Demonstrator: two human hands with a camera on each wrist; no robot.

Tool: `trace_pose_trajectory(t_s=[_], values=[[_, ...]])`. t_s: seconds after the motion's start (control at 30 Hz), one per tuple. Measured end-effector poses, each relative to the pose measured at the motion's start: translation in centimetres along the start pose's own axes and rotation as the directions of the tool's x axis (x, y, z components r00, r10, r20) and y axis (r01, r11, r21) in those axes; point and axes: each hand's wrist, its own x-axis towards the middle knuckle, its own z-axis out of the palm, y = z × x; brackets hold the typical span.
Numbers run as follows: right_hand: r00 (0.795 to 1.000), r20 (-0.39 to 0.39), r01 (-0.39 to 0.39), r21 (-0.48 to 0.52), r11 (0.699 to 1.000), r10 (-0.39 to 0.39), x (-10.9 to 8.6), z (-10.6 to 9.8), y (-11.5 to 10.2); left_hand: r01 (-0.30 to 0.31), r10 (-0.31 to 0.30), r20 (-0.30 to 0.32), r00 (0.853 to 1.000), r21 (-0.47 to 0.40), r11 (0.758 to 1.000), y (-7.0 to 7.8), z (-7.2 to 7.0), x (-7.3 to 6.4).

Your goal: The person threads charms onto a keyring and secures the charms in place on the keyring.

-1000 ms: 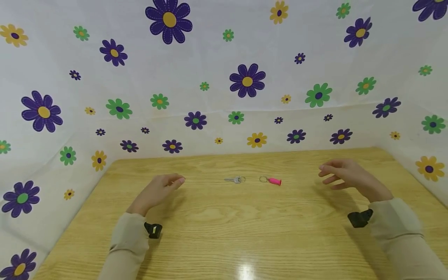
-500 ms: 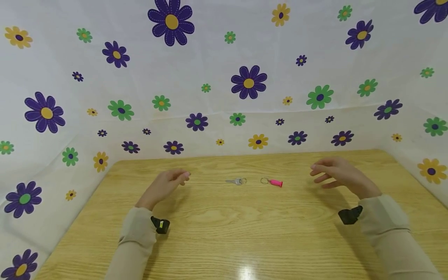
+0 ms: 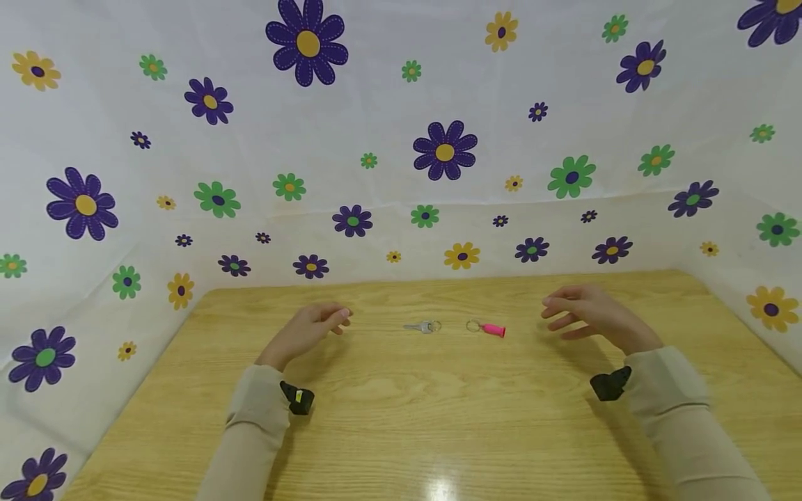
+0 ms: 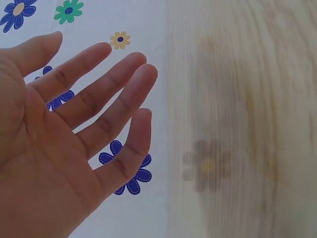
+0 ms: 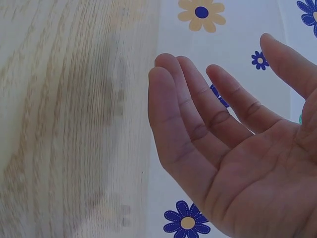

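A silver key (image 3: 418,326) with a small metal ring lies on the table, its blade pointing left. Just right of it is a bright pink fob (image 3: 493,330), with its own split ring (image 3: 473,325) on the side facing the key. My left hand (image 3: 307,332) hovers over the table to the left of the key, its fingers loosely bent and holding nothing. On the other side, right of the pink fob, my right hand (image 3: 598,316) hangs in the air with relaxed fingers. Both palms are bare in the wrist views, as the left hand (image 4: 84,119) and right hand (image 5: 233,139) show.
The wooden table (image 3: 388,424) has its far edge against a white cloth (image 3: 376,104) printed with purple, green and yellow flowers. The cloth also rises along the left and right sides. A black wrist camera (image 3: 297,398) sits at each cuff.
Both hands have moved inward over the table, the left one rightward and the right one leftward, nearer the key and the fob. These two things lie where they were.
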Motion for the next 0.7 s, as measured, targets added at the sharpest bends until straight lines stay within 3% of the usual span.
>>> trace_pose_trajectory(t_s=[0.33, 0.7], values=[[1.0, 0.012, 0.008, -0.001, 1.0, -0.008, 0.8, 0.3, 0.0, -0.061, 0.062, 0.034, 0.997, -0.038, 0.997, -0.2, 0.2, 0.8], [1.0, 0.016, -0.012, 0.034, 0.999, 0.012, 1.6, 0.7, -0.1, -0.017, 0.026, 0.075, 0.997, -0.116, 0.993, 0.3, 0.9, 1.8]])
